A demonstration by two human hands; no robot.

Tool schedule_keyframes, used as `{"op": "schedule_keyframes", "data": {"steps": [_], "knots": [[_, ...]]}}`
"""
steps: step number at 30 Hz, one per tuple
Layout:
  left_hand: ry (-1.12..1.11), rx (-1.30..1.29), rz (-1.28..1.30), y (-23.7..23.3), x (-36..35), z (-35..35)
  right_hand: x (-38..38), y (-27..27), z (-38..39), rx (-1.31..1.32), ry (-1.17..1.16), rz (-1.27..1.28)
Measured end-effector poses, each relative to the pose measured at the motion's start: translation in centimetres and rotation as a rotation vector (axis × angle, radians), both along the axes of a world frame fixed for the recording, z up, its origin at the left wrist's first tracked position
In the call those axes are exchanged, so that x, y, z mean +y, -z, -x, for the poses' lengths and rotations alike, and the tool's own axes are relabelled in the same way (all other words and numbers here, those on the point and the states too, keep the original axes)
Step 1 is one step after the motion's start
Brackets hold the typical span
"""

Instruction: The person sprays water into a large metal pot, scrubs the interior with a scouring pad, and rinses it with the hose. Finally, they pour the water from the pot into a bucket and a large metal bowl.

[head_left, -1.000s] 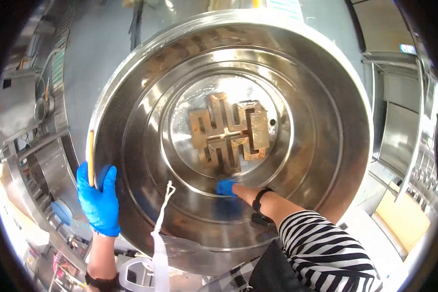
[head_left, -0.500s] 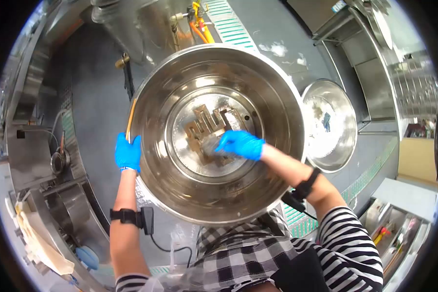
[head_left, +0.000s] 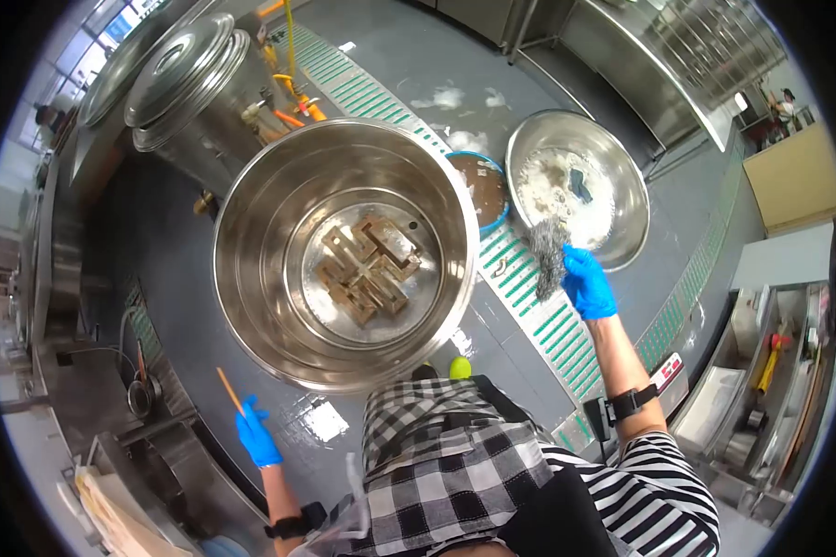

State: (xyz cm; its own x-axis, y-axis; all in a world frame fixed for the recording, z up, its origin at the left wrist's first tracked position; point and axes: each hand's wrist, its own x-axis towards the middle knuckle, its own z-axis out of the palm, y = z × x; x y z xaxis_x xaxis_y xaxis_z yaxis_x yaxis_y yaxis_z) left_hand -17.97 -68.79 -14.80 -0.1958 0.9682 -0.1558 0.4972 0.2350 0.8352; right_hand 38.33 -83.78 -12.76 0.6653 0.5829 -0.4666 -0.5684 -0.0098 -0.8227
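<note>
My left hand point(head_left: 256, 436), in a blue glove, is closed around a thin wooden stick point(head_left: 229, 390) at the lower left, apart from the large steel pot. My right hand point(head_left: 589, 284), also gloved in blue, grips a grey steel wool scrubber point(head_left: 548, 257) near the wide metal basin. The large pot point(head_left: 251, 269) stands open in the middle, with a brown angular metal piece point(head_left: 370, 269) at its bottom. White suds and a dark cloth-like item point(head_left: 580, 186) lie in the basin point(head_left: 634, 223).
A blue-rimmed tub point(head_left: 489, 193) of brown liquid stands between pot and basin. Lidded steel vessels point(head_left: 181, 74) are at the upper left, beside yellow and orange pipes point(head_left: 304, 100). A green drain grate point(head_left: 555, 334) crosses the wet floor. Counters line both sides.
My right hand has left the pot's inside and moved right with the scrubber. My left hand has moved off the rim, down and away, with the stick. The view has shifted, revealing the blue-rimmed tub.
</note>
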Motion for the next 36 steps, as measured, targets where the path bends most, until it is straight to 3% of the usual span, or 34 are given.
{"op": "schedule_keyframes", "data": {"steps": [3, 5, 6, 8, 10, 11, 12, 13, 14, 16, 17, 19, 21, 24, 26, 28, 30, 31, 33, 34, 35, 36], "knots": [[0.073, -0.046, 0.082, 0.5, -4.9, -1.8, -3.8, 7.2, -1.8, 0.040, 0.015, 0.069], [0.122, -0.069, 0.104, 0.4, -8.0, -4.0, -5.1, 9.3, -3.0, -0.054, 0.080, 0.138], [0.220, -0.050, 0.170, 0.3, -9.2, -5.2, -5.6, 9.3, -3.2, -0.158, 0.129, 0.291], [0.320, -0.027, 0.230, -0.7, -10.7, -8.3, -6.2, 9.4, -3.2, -0.219, 0.006, 0.457], [0.474, 0.048, 0.423, -3.0, -11.1, -12.4, -6.6, 9.1, -1.9, -0.364, -0.328, 0.348], [0.546, 0.006, 0.416, -2.5, -11.1, -13.8, -7.0, 11.6, -1.8, -0.493, -0.581, 0.337], [0.619, -0.038, 0.408, -2.1, -11.0, -15.2, -6.8, 9.8, 0.5, -0.651, -0.772, 0.362], [0.666, -0.164, 0.397, -2.4, -11.0, -17.1, -7.0, 7.9, 3.0, -0.553, -0.886, 0.103], [0.711, -0.289, 0.383, -2.9, -11.0, -19.5, -6.4, 3.2, 6.1, -0.377, -1.010, 0.127], [0.688, -0.623, 0.507, -6.1, -10.9, -25.1, -6.7, 1.5, 10.7, -0.844, -1.047, -0.101], [0.722, -0.700, 0.477, -6.8, -10.7, -27.3, -6.1, -0.6, 12.5, -0.849, -1.010, -0.205], [0.756, -0.774, 0.437, -7.3, -10.7, -30.7, -6.6, -1.4, 14.0, -0.856, -0.971, -0.318], [0.843, -0.941, 0.492, -6.8, -10.8, -33.0, -7.6, 0.3, 14.9, -0.083, -0.949, -0.083], [0.909, -0.757, 0.445, -6.2, -11.3, -34.5, -9.6, 0.6, 13.9, -0.109, -0.835, -0.038], [0.888, -0.610, 0.492, -5.1, -11.5, -33.8, -11.1, 1.2, 13.1, -0.077, -0.778, -0.021], [1.013, -0.369, 0.394, -2.4, -11.1, -31.2, -12.4, 3.8, 11.9, -0.075, -0.664, 0.145], [1.052, -0.291, 0.679, -2.8, -10.0, -27.3, -12.9, 6.6, 10.3, 0.023, -0.604, 0.240], [1.008, -0.283, 0.735, -2.8, -9.6, -25.2, -13.0, 8.4, 9.3, 0.120, -0.529, 0.339], [0.890, -0.255, 0.747, -1.3, -9.4, -19.7, -12.8, 12.9, 6.4, 0.091, -0.483, 0.271], [0.816, -0.231, 0.703, 0.6, -9.4, -16.3, -12.1, 15.8, 4.8, 0.029, -0.390, 0.476], [0.677, -0.220, 0.722, 2.0, -9.4, -12.9, -11.9, 19.5, 2.2, -0.432, -0.554, 0.584], [0.536, -0.208, 0.738, 3.2, -9.8, -9.3, -11.6, 20.7, 1.2, -0.573, -0.558, 0.805]]}}
